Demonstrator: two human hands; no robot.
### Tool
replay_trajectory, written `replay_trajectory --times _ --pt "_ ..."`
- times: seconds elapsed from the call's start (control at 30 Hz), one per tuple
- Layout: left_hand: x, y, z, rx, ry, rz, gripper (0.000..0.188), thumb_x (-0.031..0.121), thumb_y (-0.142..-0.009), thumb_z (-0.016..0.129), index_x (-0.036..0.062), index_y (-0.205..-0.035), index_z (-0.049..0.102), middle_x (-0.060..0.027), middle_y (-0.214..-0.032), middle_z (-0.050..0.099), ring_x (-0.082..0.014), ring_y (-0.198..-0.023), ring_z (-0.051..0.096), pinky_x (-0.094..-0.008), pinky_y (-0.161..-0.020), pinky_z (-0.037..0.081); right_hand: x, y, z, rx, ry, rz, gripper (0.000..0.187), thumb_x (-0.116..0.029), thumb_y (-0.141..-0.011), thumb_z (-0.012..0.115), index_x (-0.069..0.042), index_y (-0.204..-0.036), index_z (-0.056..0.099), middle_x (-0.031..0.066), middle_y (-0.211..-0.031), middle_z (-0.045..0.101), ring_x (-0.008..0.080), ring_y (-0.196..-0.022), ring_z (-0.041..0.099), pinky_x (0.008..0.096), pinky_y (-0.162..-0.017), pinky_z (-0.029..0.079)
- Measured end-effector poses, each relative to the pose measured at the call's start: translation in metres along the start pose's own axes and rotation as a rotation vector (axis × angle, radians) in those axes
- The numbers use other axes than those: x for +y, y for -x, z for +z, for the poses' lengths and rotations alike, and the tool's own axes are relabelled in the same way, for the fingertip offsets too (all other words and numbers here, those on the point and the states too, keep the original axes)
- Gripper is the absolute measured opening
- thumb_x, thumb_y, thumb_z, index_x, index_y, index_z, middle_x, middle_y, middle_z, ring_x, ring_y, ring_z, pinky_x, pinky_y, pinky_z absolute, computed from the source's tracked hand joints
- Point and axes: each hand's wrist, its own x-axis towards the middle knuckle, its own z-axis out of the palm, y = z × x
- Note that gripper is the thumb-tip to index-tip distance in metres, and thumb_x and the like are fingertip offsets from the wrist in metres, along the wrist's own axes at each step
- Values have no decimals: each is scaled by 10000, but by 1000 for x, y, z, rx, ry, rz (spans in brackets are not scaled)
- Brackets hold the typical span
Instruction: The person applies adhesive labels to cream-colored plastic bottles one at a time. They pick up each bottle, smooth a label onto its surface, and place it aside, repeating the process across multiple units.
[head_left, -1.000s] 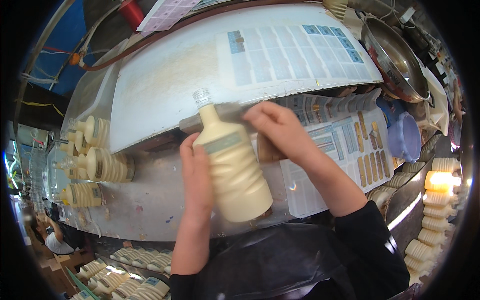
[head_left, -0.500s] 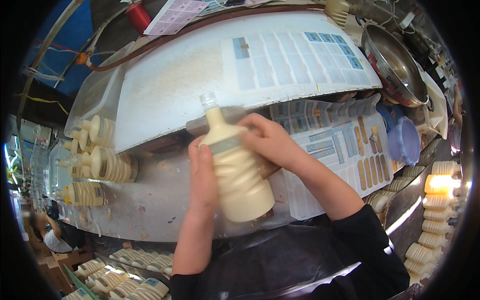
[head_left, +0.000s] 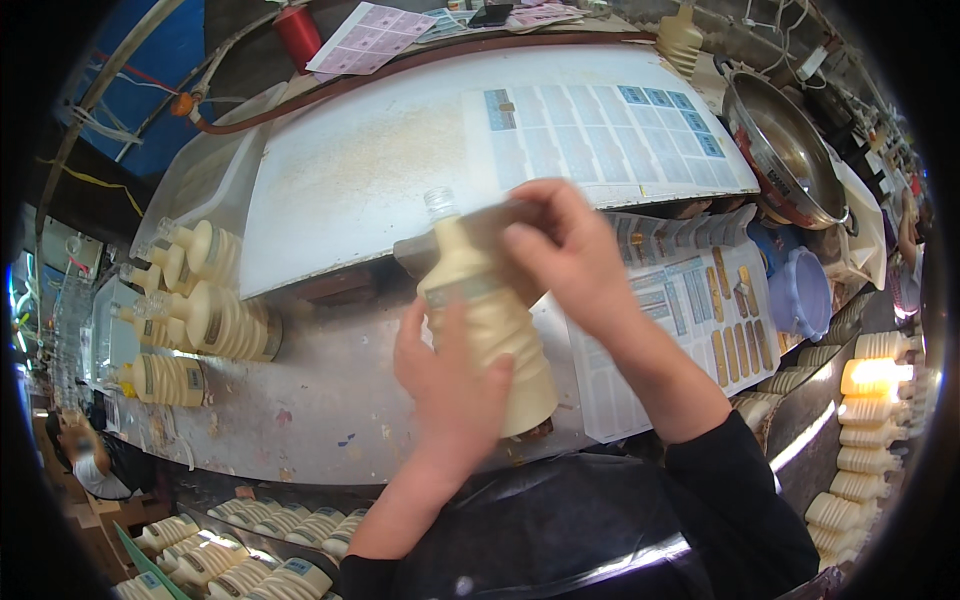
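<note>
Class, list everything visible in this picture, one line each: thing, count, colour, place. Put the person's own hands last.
Held bottle: one, cream with clear neck, centre, in both hands.
Bottles lying down: several, cream, left on the worktop.
Boxed bottles: many, cream, bottom left.
Bottles: many, cream, right edge.
Label sheets: several, white and blue, right of centre.
Sloped board: one, white, behind the bottle.
Metal bowl: one, silver, upper right.
Plastic lid: one, blue, right.
Left hand: grips the bottle's body.
Right hand: at the bottle's shoulder.
</note>
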Motion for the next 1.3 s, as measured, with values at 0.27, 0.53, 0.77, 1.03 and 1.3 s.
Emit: replay_trajectory --times 0.27,0.53,0.77,1.03,1.3 --pt "-7 -1 9 23 84 -57 963 308 -783 782 48 -1584 316 -271 -1478 396 -450 -1372 377 -556 -1155 266 47 15 8 228 431 -175 309 -90 -991 603 -9 -1287 565 174 -1149 665 292 -1028 657 377 -918 515" --pt "-16 -4 10 12 418 -199 1057 276 -752 813 -16 -1585 232 -280 -1369 541 -467 -1242 529 -543 -1068 405 23 41 4 96 543 -686 365 95 -696 795 -75 -1010 717 90 -970 742 288 -843 725 354 -758 577" --pt "-30 -5 34 -76 94 -112 571 318 -974 661 54 -1439 462 -163 -1265 583 -342 -1201 581 -450 -1007 466 -20 42 59 -133 824 -865 158 -169 -756 658 -46 -851 685 94 -841 628 264 -862 623 386 -788 473" --pt "-41 -2 44 41 283 -123 633 393 -969 639 18 -1445 458 -161 -1297 565 -345 -1234 548 -429 -1048 424 -14 33 79 -175 995 -693 182 -162 -765 679 -85 -927 704 76 -773 668 235 -746 679 388 -646 496" --pt "-26 0 30 66 268 -38 1028 446 -829 714 25 -1628 224 -267 -1499 433 -429 -1329 453 -510 -1169 300 43 17 -56 185 336 -58 275 -225 -968 623 -38 -1133 738 161 -1074 733 265 -954 718 350 -875 550"
